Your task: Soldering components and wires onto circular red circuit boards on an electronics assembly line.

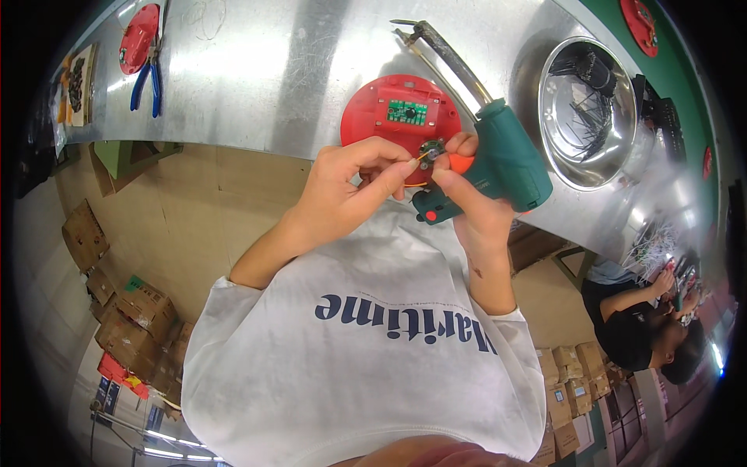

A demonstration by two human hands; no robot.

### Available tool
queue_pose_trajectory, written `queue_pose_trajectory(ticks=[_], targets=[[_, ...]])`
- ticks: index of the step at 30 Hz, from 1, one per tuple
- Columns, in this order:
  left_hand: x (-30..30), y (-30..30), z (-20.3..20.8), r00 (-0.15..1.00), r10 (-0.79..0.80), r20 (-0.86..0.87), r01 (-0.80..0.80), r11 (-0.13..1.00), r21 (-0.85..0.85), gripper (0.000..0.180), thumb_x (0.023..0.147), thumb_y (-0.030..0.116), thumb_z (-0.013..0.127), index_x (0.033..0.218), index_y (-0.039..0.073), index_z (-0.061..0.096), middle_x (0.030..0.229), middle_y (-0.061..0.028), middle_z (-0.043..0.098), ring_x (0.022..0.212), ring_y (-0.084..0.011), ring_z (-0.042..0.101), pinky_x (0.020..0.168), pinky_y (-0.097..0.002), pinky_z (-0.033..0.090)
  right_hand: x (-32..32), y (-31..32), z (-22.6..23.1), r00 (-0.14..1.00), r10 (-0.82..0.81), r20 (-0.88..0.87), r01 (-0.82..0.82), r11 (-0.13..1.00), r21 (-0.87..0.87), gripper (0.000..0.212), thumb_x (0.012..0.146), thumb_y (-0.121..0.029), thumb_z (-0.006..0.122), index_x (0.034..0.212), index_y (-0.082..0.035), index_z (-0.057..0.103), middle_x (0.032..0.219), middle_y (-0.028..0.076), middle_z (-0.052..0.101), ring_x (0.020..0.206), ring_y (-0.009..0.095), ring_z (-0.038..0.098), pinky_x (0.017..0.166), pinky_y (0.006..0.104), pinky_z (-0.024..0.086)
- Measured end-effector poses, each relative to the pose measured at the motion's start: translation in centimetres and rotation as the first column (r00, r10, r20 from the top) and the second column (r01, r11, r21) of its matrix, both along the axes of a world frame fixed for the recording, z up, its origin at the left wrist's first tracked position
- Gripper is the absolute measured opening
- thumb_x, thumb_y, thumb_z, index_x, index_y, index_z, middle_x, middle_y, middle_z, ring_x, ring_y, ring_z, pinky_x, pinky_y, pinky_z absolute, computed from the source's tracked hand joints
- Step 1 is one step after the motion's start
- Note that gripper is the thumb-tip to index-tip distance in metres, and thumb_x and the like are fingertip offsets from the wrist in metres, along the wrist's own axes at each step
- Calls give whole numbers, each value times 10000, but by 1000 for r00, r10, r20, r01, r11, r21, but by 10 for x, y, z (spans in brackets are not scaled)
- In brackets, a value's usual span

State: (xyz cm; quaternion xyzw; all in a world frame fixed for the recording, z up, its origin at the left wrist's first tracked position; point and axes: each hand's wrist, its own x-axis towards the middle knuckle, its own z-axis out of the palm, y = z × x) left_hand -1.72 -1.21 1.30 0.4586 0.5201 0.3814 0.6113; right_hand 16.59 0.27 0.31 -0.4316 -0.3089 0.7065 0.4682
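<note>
My left hand point(342, 183) is closed, its thumb and forefinger pinching a thin yellow wire point(422, 156). The wire reaches a small round metallic part point(430, 149) at the fingertips of my right hand point(478, 191). That hand is wrapped round a green soldering gun point(513, 152) with an orange trigger, its long metal tip pointing up and left over the bench. My right thumb and forefinger also sit close against the small part; their exact hold is partly hidden. Just beyond both hands lies a round red plastic housing point(362, 117) carrying a green circuit board point(407, 112).
On the metal bench point(241, 70), a steel bowl point(550, 124) of dark wires stands at right. Blue-handled pliers point(146, 82) and another red housing point(140, 39) lie far left. A co-worker point(630, 319) works at right. Cardboard boxes point(132, 335) are stacked below left.
</note>
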Motion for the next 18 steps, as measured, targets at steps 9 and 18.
queue_pose_trajectory(ticks=[9, 18], targets=[[3, -1, -4, 973, -44, -229, 117, 941, 317, 128, 804, 37, 694, 922, -13, 689, 735, -118, 676, 589, -178, 649, 510, -257, 482, -6, 2, 5, 992, -34, 122, 25, 997, 75, 315, 759, 97, 669, 1043, 9, 565, 889, 74, 627, 758, 116, 619, 672, 234, 504], [15, -1, 9, 970, -16, -244, 63, 980, 188, 109, 785, 44, 711, 881, 7, 674, 720, -93, 651, 550, -175, 612, 485, -269, 462, -3, 0, 2, 998, -22, 55, 19, 999, 40, 366, 724, 148, 639, 1036, -18, 543, 1048, 110, 542, 894, 163, 588, 823, 289, 481]])
